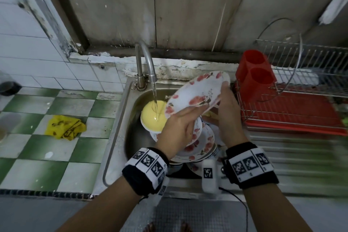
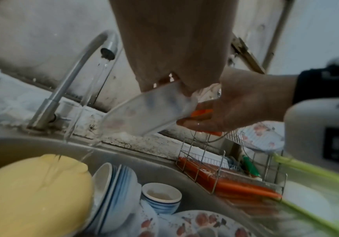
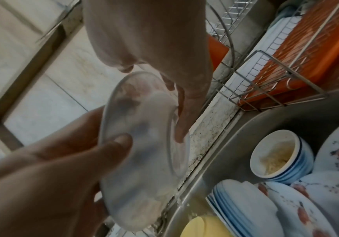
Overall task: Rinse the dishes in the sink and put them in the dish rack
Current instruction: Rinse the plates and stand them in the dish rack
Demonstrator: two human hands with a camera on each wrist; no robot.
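A round, glossy floral plate (image 1: 195, 92) was held tilted above the steel sink (image 1: 120, 118), gripped at its lower rim by the left hand (image 1: 177, 130) and at its right edge by the right hand (image 1: 228, 111). Only the wrist views showed a ribbed blue-banded cup (image 2: 160, 198).

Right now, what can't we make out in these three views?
- Dish pile in the sink: head view, both hands and the floral plate cover it; count unclear.
- Right hand fingers: behind the plate in head view.
- Dish rack right end: cut off and blurred, head view.
- Plate's pattern: smeared in both wrist views.
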